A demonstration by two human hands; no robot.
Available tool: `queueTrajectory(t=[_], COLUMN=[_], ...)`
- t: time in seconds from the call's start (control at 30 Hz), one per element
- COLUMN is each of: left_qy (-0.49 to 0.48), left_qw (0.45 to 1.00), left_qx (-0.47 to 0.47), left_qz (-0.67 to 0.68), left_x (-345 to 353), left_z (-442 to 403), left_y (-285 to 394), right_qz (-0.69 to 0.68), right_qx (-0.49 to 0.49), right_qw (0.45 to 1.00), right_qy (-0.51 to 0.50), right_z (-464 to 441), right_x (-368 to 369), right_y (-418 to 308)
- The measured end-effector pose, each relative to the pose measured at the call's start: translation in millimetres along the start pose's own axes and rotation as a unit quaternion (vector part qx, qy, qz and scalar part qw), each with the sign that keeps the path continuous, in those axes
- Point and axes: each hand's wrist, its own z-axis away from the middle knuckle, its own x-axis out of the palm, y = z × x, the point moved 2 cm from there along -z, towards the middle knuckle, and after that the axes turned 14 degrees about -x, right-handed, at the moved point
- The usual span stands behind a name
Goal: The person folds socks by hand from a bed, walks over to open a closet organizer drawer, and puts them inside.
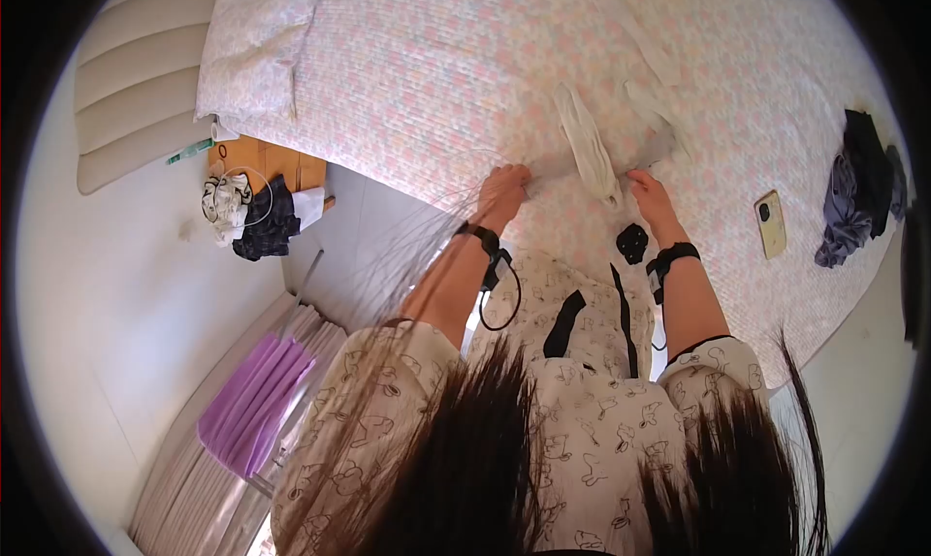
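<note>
My left hand [504,192] is closed on the left end of a thin, pale grey fabric [555,165] lying on the patterned bedspread [407,81]. To the right, my right hand [654,205] has its fingers pinched together at the lower edge of the pale fabric; what exactly it grips is too small to tell. Between my hands a long off-white cloth strip [585,144] lies across the grey fabric. A small black bunched item [632,244] rests just below my right hand.
A phone [771,224] and dark crumpled clothes [853,197] lie on the bed's right side. At the upper left are a pillow [254,52] and a padded headboard [145,81]. A wooden bedside table [281,163] holds clothes. Purple cloth [254,401] hangs on a rack at lower left.
</note>
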Motion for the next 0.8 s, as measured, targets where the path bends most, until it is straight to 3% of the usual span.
queueTrajectory(t=[0.03, 0.07, 0.1, 0.17, 0.3, 0.37, 0.4, 0.47, 0.5, 0.57, 0.6, 0.67, 0.7, 0.73, 0.8], left_qy=[-0.021, -0.037, -0.037, -0.075, -0.047, 0.038, 0.043, -0.063, -0.06, -0.124, -0.118, -0.172, -0.168, -0.162, -0.146], left_qw=[0.999, 0.994, 0.994, 0.952, 0.944, 0.945, 0.944, 0.906, 0.906, 0.855, 0.856, 0.828, 0.829, 0.822, 0.822], left_qx=[-0.006, -0.048, -0.048, -0.101, -0.031, 0.03, 0.04, 0.046, 0.057, 0.135, 0.145, 0.185, 0.193, 0.218, 0.253], left_qz=[-0.028, 0.091, 0.093, 0.279, 0.324, 0.325, 0.324, 0.416, 0.416, 0.486, 0.483, 0.5, 0.497, 0.5, 0.489], left_x=[1.5, -2.7, -4.9, -10.0, -47.2, -53.4, -65.2, -87.4, -95.2, -106.5, -110.2, -114.4, -117.7, -120.7, -121.7], left_z=[1.4, 6.5, 10.4, 20.4, 61.3, 69.7, 78.4, 98.1, 107.4, 125.7, 134.2, 152.3, 162.1, 172.4, 186.5], left_y=[1.3, 4.8, 5.7, 7.8, 35.7, 43.1, 54.7, 80.4, 91.9, 117.0, 127.0, 147.7, 157.4, 168.4, 187.0], right_qz=[0.006, 0.012, 0.014, -0.08, -0.144, -0.267, -0.266, -0.315, -0.314, -0.25, -0.172, -0.158, -0.141, 0.009, 0.06], right_qx=[0.03, 0.062, 0.061, 0.031, -0.028, -0.065, -0.075, -0.113, -0.124, -0.109, -0.18, -0.226, -0.257, -0.323, -0.344], right_qw=[0.999, 0.997, 0.997, 0.987, 0.97, 0.938, 0.936, 0.918, 0.916, 0.949, 0.954, 0.947, 0.943, 0.931, 0.918], right_qy=[0.022, 0.044, 0.043, 0.136, 0.194, 0.211, 0.216, 0.211, 0.216, 0.159, 0.166, 0.164, 0.16, 0.171, 0.187], right_z=[-2.6, -1.6, 1.0, 14.0, 48.3, 64.4, 72.5, 90.5, 100.4, 118.1, 127.6, 152.5, 163.3, 168.2, 185.3], right_x=[0.5, 0.4, -2.1, -19.1, -46.4, -56.5, -59.9, -66.0, -72.6, -79.8, -81.4, -79.4, -80.4, -82.9, -81.6], right_y=[0.9, -2.9, -8.4, -30.1, -100.1, -122.9, -139.2, -171.1, -178.8, -193.3, -204.4, -232.6, -244.7, -239.8, -249.3])
